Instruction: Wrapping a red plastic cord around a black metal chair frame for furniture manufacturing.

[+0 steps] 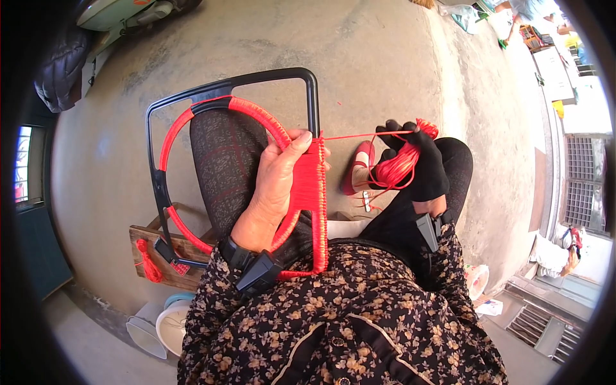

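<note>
The person's left hand [276,170] grasps the black frame [314,102] at its red-wrapped panel [305,186], thumb across the front and some fingertips showing beyond the edge. The frame stands over the left thigh, and the ring [256,112] inside it is bound in red cord with black stretches showing between. Over by the other knee, the right hand [428,167], in a black glove, clutches a loose bundle of red cord [396,168]. One strand [359,136] runs taut between that hand and the panel's edge.

As for lettering, a small red tag [181,268] with pale marks shows near the frame's lower left corner, too tiny for me to make out. Beside it, a hank of red cord [149,262] hangs over a wooden bench [144,237]. An orange mark [163,6] sits on the pale vehicle [109,13] at the far left, cut off by the view. The wrist device [260,271] at the left cuff shows plain black.
</note>
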Demonstrator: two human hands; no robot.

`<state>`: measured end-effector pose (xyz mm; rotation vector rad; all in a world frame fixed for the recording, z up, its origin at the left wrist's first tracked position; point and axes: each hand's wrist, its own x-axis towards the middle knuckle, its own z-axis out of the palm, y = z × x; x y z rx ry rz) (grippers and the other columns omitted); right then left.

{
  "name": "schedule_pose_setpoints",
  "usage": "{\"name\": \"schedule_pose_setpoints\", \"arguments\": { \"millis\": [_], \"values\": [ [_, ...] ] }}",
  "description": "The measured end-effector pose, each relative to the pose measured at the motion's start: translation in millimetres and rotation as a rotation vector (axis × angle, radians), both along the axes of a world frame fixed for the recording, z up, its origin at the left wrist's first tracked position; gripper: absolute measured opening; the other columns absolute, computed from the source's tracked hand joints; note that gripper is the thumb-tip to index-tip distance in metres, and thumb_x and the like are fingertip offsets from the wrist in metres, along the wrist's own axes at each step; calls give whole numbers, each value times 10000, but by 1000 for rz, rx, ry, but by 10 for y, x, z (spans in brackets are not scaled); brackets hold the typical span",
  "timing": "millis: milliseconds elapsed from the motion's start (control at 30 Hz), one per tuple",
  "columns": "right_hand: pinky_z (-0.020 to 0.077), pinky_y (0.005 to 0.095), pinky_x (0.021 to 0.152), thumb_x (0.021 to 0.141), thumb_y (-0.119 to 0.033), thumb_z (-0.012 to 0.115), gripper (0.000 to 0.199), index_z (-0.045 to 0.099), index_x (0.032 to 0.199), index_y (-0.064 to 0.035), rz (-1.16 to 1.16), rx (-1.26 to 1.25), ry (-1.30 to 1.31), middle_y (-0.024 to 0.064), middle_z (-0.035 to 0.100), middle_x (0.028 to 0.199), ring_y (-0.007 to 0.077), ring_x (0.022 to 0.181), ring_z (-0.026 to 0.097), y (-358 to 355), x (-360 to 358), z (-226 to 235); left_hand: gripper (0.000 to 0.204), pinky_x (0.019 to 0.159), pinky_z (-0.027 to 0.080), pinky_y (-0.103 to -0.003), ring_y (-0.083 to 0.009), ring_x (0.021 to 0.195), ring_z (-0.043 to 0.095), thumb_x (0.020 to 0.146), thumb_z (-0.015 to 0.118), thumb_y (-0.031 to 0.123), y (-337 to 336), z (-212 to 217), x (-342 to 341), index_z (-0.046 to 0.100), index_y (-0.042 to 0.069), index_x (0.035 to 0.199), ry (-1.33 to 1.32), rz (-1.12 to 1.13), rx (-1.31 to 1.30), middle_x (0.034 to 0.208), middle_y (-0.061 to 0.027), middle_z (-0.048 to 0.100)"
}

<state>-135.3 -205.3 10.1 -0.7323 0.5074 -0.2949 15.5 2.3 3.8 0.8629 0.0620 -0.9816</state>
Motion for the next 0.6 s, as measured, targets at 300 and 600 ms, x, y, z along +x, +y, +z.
{"name": "schedule_pose_setpoints", "arguments": {
  "millis": [300,600],
  "values": [
    [417,291,572,923,-199,545,114,501,888,-100,-87,143,-55,-3,445,708,148,626,481,75,184,-164,141,621,547,-297,-188,665,661,933,580,218,20,27,-4,579,77,947,57,-73,-32,820,-118,666],
    [495,406,838,920,-417,564,491,469,1181,-11,-337,-34,296,178,579,1163,295,1025,600,-291,141,-140,127,587,531,-289,-184,616,639,907,623,175,-4,76,-26,551,72,923,-2,-53,33,776,-105,653]
  ]
}}
